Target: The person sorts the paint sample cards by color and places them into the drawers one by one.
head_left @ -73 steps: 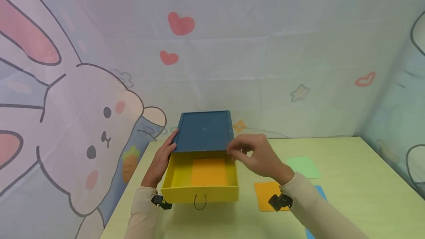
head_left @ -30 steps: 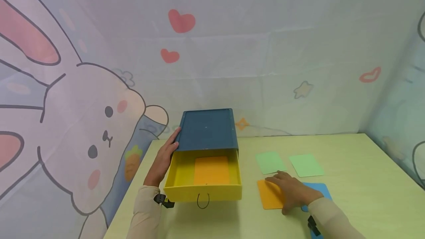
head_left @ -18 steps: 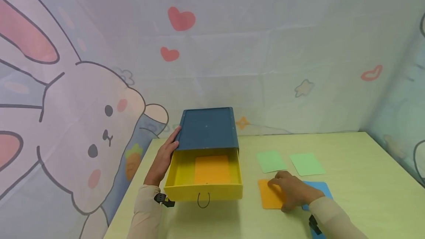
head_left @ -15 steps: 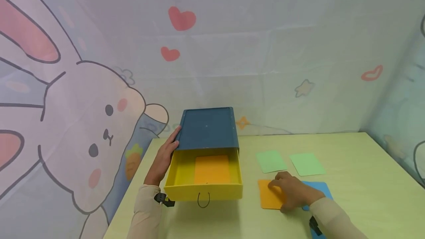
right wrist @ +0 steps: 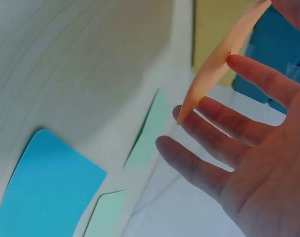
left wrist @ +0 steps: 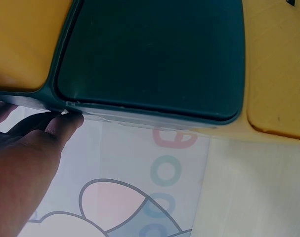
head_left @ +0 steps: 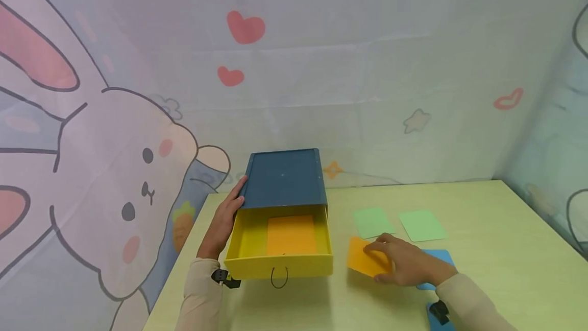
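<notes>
A dark blue box [head_left: 282,178] stands at the back of the table with its yellow drawer [head_left: 300,267] pulled out. Inside the drawer lies an orange card [head_left: 291,235]. My left hand [head_left: 221,226] rests along the box's left side, fingers fairly straight; in the left wrist view its fingertips touch the box edge. To the right of the drawer, my right hand [head_left: 411,264] pinches a second orange card [head_left: 360,258], which is tilted and lifted off the table. The right wrist view shows this card [right wrist: 214,69] slightly bent between thumb and fingers.
Two light green cards [head_left: 373,222] lie flat behind my right hand. Two blue cards, one of them the nearer blue card [head_left: 440,318], lie partly under my right forearm. A thin loop handle [head_left: 279,278] hangs from the drawer front. A printed cloth wall [head_left: 367,91] closes off the back.
My right hand came from the drawer's right edge to the orange card on the table, then picked it up and moved slightly left. The left hand has stayed on the box.
</notes>
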A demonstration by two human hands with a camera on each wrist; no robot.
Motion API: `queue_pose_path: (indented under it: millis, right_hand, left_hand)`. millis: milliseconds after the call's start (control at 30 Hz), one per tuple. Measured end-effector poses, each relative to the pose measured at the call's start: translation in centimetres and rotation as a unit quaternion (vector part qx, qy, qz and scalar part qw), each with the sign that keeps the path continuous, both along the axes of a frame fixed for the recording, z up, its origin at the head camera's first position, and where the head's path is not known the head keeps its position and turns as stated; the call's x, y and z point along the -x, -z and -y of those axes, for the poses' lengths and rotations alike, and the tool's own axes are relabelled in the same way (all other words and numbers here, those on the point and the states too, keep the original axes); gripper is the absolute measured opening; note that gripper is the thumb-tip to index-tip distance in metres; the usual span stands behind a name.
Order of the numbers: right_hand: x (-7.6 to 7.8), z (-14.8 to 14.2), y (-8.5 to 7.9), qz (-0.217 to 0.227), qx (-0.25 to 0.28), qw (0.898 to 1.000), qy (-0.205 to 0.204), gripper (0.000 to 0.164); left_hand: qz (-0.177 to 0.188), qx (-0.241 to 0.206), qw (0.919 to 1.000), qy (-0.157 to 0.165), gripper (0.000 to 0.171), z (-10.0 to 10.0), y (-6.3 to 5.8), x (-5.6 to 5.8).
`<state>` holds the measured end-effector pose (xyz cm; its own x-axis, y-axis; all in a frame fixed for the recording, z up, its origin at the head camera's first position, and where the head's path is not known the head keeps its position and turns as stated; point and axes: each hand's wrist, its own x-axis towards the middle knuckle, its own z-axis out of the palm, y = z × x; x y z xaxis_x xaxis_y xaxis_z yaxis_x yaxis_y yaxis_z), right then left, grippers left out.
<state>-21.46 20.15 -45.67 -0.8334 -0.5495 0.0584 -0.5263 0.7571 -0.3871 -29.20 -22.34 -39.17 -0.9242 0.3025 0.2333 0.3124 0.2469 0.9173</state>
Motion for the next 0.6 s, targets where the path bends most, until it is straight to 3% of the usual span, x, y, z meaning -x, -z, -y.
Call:
queue_pose_path:
  millis: [367,600]
  right_hand:
    - [-1.6,-0.8,-2.1,-0.065,0.066,0.995,-0.022,0.049]
    - [-1.9,-1.0,-3.5,-0.063,0.116,0.991,-0.021,0.046]
  left_hand:
    - [0.000,-0.005,1.0000,0.003,0.053,0.0,0.1,0.1]
    - [-0.002,-0.007,1.0000,0.004,0.053,0.1,0.2,0.2]
